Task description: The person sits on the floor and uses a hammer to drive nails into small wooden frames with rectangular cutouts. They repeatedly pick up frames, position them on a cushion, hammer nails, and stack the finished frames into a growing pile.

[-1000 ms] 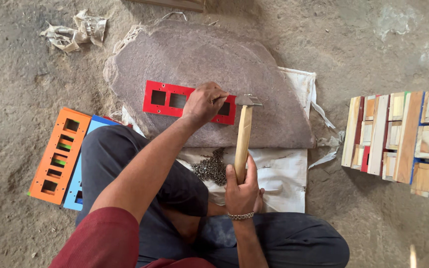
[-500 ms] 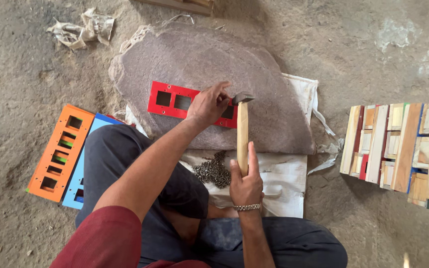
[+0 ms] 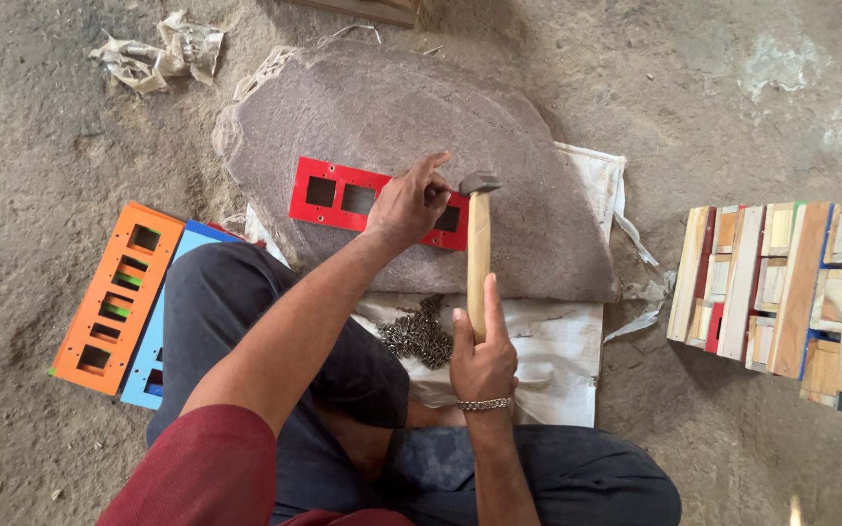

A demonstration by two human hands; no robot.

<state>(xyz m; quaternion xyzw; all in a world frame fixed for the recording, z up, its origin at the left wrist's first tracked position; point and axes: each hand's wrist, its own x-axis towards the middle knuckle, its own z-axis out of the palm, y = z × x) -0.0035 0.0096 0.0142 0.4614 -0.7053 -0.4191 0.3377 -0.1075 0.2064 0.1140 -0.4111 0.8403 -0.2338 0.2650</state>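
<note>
With the right hand (image 3: 482, 362) clamped on the hammer (image 3: 478, 255) and the left hand (image 3: 409, 203) pinching something unseen on the red panel (image 3: 343, 199) at the stone slab's (image 3: 392, 107) near edge, a stray blow risks hitting fingers.

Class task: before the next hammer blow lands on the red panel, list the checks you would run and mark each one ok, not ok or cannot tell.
1. Right hand grips the wooden handle of the hammer: ok.
2. Hammer head is raised above the right end of the red panel: ok.
3. Left hand steadies the panel on the flat stone slab: ok.
4. Left fingers are clear of the strike spot: not ok, they sit right beside the hammer head.
5. A nail is held upright under the head: cannot tell, hidden by the hand.
6. Pile of nails lies within reach on the white sack: ok.
</note>
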